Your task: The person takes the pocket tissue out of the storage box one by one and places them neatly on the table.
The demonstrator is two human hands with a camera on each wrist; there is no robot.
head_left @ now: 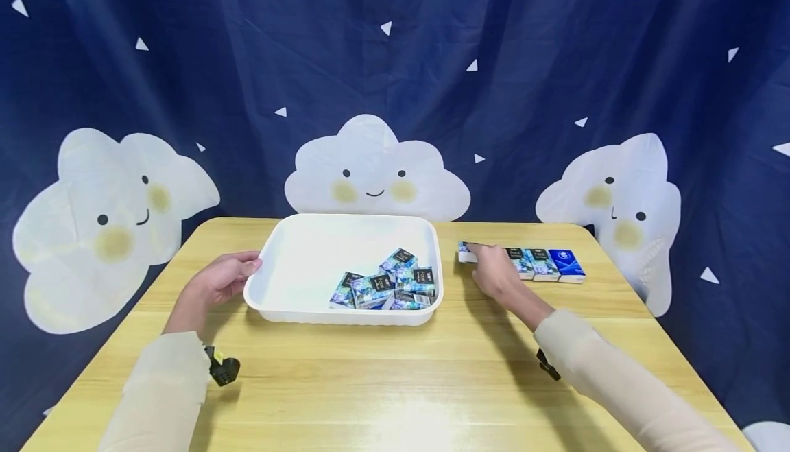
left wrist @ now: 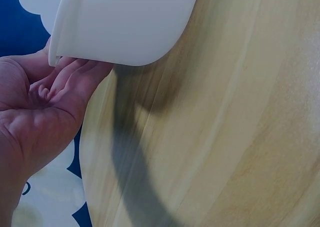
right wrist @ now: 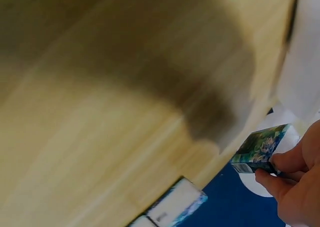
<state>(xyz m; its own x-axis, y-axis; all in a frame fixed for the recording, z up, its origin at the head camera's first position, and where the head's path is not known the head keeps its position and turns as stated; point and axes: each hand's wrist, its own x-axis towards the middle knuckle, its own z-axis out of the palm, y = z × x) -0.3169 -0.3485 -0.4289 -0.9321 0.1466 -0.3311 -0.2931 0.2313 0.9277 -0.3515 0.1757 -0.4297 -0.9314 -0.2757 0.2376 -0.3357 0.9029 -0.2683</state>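
My left hand (head_left: 230, 277) grips the left rim of a white plastic tray (head_left: 296, 316), thumb at the rim; in the left wrist view its fingers reach under the tray (left wrist: 130, 27). Several small tissue packs (head_left: 373, 290) with blue floral print and black labels lie jumbled at the tray's right end. To the right of the tray, my right hand (head_left: 496, 274) pinches a floral tissue pack between thumb and fingers; the right wrist view shows this held pack (right wrist: 262, 147) more closely. In the head view the hand partly hides the left end of a row of packs.
On the wooden table (head_left: 370, 383), the row holds floral packs (head_left: 544, 265) and a plain blue pack (head_left: 566, 265) at its right end. A dark blue curtain (head_left: 247, 61) with white clouds hangs behind the table's back edge.
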